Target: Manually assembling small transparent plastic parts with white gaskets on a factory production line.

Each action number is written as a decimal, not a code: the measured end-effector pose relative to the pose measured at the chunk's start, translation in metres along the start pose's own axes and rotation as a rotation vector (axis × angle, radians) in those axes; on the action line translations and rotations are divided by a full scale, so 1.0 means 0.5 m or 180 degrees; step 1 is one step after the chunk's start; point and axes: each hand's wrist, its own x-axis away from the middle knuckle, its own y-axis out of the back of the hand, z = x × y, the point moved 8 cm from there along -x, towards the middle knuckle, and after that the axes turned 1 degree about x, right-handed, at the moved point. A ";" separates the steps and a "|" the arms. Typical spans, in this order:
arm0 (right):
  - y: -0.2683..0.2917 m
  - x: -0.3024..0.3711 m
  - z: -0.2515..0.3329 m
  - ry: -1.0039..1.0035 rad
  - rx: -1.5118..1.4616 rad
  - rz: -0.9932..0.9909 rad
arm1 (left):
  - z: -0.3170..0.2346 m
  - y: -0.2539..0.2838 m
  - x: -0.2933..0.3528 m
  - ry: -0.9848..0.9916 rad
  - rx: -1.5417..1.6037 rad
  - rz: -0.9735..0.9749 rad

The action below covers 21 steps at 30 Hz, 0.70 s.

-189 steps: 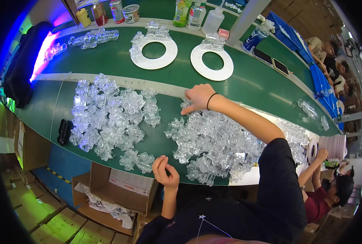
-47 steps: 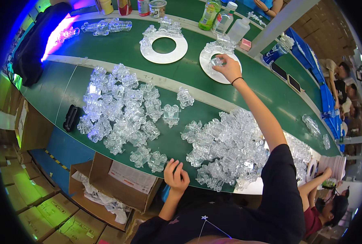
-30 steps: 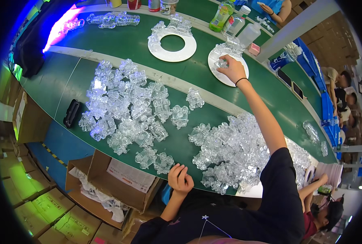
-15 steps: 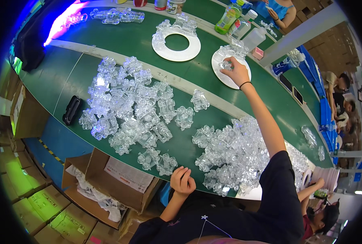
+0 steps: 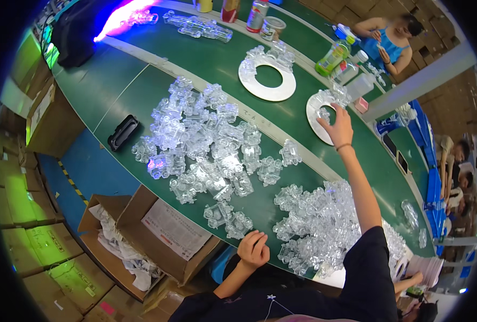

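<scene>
My right hand (image 5: 339,127) reaches across the green table to a white disc (image 5: 314,124) at the far right. Its thumb and fingers close around a clear, knobbly plastic piece (image 5: 324,113) at the disc, beside other clear pieces. Near the front edge rests my left hand (image 5: 253,250), fingers curled in, with nothing seen in it. Two clear plastic pieces (image 5: 228,219) lie just beyond its knuckles. A large heap of such pieces (image 5: 201,142) spreads over the middle left, and a denser heap (image 5: 319,225) lies below my right forearm.
A white ring (image 5: 273,93) bearing clear pieces lies farther back. Bottles (image 5: 335,56) and a pink block (image 5: 361,104) stand past the disc. A black tray-like object (image 5: 123,132) is at left, above an open carton (image 5: 158,231). A co-worker (image 5: 391,45) sits across the table.
The whole view has shifted, so the table's things appear farther right and mostly lower. My right hand stays at the disc with the clear piece; my left stays curled at the edge.
</scene>
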 end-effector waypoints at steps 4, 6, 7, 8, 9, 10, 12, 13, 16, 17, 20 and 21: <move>0.020 0.045 0.109 -0.0453 -0.1055 0.1333 | 0.001 0.006 0.001 0.0056 0.0000 -0.0061; 0.006 0.090 0.148 -0.0729 -0.1253 0.2104 | 0.003 0.011 0.001 0.0064 -0.0006 -0.0059; -0.009 0.114 0.162 -0.0646 -0.1535 0.2365 | 0.003 0.010 0.000 0.0056 0.0000 -0.0045; -0.021 0.131 0.180 -0.0562 -0.1819 0.2626 | 0.003 0.011 0.001 0.0055 0.0006 -0.0047; -0.021 0.128 0.187 -0.0559 -0.1811 0.2620 | 0.002 0.009 0.001 0.0044 0.0022 -0.0048; -0.021 0.126 0.197 -0.0641 -0.2018 0.2619 | 0.002 0.008 0.000 0.0033 0.0037 -0.0046; -0.025 0.125 0.214 -0.0745 -0.2219 0.2604 | 0.002 0.008 -0.002 0.0024 0.0039 -0.0040; -0.027 0.119 0.227 -0.0644 -0.2390 0.2523 | 0.002 0.007 -0.002 0.0017 0.0037 -0.0029; -0.024 0.112 0.250 -0.0378 -0.2450 0.2335 | 0.000 0.006 -0.002 -0.0012 0.0038 -0.0030; -0.025 0.113 0.253 -0.0286 -0.2339 0.2330 | -0.001 0.003 -0.001 -0.0042 0.0083 0.0011; -0.005 0.118 0.241 -0.0258 -0.2326 0.2234 | -0.006 0.000 0.000 -0.0081 0.0070 0.0003; 0.033 0.104 0.239 -0.0093 -0.2072 0.1852 | -0.007 -0.001 -0.001 -0.0093 0.0020 -0.0008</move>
